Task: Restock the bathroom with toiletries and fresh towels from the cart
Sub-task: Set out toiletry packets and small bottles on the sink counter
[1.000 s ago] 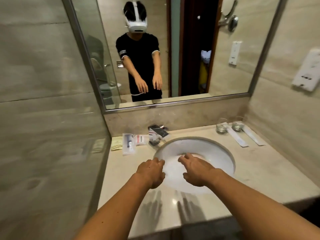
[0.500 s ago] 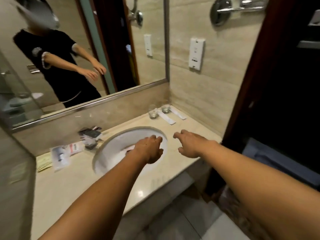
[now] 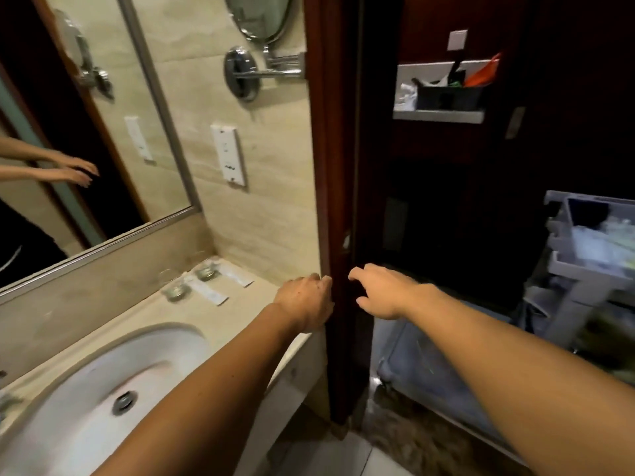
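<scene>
The cart (image 3: 580, 269) stands beyond the dark wooden door frame (image 3: 330, 201), at the right edge of view — a grey plastic frame with a tray of blurred, pale packets on top; what they are cannot be told. Below and left of it hangs a bluish, translucent bag or bin (image 3: 422, 359), just past the doorway. Neither hand touches the cart.

The right hand (image 3: 381, 293) reaches out in front of the doorway, palm down, fingers spread and loosely curled, holding nothing. The left hand (image 3: 305, 304) hangs over the right end of the vanity counter (image 3: 240, 304), close against the door frame, fingers bent downward and empty; whether it touches the frame cannot be told.

At the counter's back right corner stand two upturned glasses (image 3: 190, 285), each beside a long white paper sachet (image 3: 209, 297). The white sink (image 3: 86, 389) fills the counter's left part. Above the counter runs the wall mirror (image 3: 86, 132), which reflects both forearms. On the tiled side wall sit a white socket panel (image 3: 228, 154) and a chrome swing-arm mirror (image 3: 257, 46).
</scene>
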`<act>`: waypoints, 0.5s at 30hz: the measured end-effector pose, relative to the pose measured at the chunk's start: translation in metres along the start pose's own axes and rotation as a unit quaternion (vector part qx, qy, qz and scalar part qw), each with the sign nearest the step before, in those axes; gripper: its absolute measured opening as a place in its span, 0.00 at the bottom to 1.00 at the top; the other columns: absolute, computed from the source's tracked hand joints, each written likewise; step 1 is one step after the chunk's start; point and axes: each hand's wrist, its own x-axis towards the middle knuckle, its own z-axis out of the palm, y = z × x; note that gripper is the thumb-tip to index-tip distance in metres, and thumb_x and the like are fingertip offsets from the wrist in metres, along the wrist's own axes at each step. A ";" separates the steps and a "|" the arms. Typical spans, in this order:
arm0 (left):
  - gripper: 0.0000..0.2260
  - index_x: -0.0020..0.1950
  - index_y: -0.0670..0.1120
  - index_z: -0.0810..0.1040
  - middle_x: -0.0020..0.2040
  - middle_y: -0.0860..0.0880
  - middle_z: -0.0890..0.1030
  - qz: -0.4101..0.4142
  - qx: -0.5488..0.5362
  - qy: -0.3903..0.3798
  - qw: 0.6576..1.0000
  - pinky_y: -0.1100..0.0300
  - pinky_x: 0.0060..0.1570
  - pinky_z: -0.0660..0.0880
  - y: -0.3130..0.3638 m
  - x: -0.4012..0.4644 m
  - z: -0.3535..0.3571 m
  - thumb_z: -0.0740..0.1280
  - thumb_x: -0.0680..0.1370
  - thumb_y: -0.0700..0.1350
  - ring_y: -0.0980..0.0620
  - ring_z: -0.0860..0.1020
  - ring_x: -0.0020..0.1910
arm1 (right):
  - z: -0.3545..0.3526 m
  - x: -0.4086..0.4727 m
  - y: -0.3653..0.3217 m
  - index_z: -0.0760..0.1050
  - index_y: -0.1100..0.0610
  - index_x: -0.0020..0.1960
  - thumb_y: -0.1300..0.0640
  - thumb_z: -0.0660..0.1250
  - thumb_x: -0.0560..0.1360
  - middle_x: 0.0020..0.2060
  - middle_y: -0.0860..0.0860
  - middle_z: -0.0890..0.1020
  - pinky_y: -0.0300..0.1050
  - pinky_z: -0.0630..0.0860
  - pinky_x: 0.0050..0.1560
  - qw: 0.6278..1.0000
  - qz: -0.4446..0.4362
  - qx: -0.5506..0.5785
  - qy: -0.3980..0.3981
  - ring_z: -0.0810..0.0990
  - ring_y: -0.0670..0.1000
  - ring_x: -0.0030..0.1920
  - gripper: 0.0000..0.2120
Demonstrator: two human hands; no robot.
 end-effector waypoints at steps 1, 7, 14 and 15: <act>0.19 0.70 0.46 0.68 0.64 0.44 0.74 0.010 -0.003 0.000 1.000 0.49 0.58 0.74 0.014 0.014 -0.003 0.59 0.82 0.52 0.41 0.76 0.62 | -0.004 -0.001 0.018 0.61 0.48 0.76 0.52 0.63 0.80 0.68 0.52 0.69 0.50 0.75 0.55 1.000 0.011 0.002 0.008 0.74 0.57 0.63 0.26; 0.21 0.73 0.47 0.66 0.66 0.45 0.73 0.059 0.000 0.005 0.998 0.49 0.59 0.75 0.092 0.091 -0.014 0.59 0.82 0.53 0.43 0.76 0.62 | -0.024 -0.015 0.117 0.62 0.49 0.74 0.51 0.63 0.79 0.65 0.52 0.70 0.53 0.75 0.57 0.997 0.075 -0.016 0.019 0.75 0.57 0.61 0.25; 0.22 0.75 0.48 0.64 0.69 0.46 0.71 0.137 -0.005 -0.005 0.990 0.49 0.60 0.74 0.176 0.159 -0.014 0.59 0.83 0.53 0.43 0.74 0.65 | -0.036 -0.039 0.216 0.62 0.50 0.74 0.51 0.63 0.80 0.65 0.53 0.69 0.53 0.75 0.54 0.988 0.155 0.009 0.025 0.75 0.58 0.60 0.25; 0.21 0.74 0.48 0.64 0.69 0.46 0.71 0.149 -0.005 -0.011 0.989 0.49 0.60 0.73 0.186 0.169 -0.014 0.58 0.83 0.53 0.43 0.74 0.65 | -0.036 -0.042 0.229 0.62 0.50 0.74 0.50 0.63 0.80 0.65 0.53 0.69 0.54 0.75 0.54 0.985 0.168 0.013 0.026 0.75 0.58 0.59 0.24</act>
